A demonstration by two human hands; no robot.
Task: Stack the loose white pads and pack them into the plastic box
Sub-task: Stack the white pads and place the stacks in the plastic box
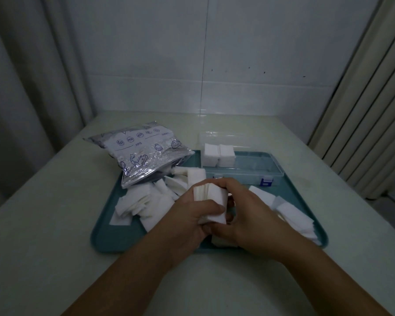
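A thick stack of white pads [211, 201] stands on edge above the teal tray [105, 236]. My left hand [187, 220] grips it from the left and below. My right hand [249, 215] wraps it from the right, fingers over its far side. Loose white pads [146, 201] lie scattered on the tray's left half, and more pads [292, 213] fan out on its right. The clear plastic box [255, 167] sits open at the tray's far right, with two packed stacks of pads [218, 155] in its left end.
A silver printed zip bag [141, 151] lies half on the tray's far left corner. The tray rests on a pale table [43, 224]. A tiled wall [192, 65] stands behind, with curtains at both sides.
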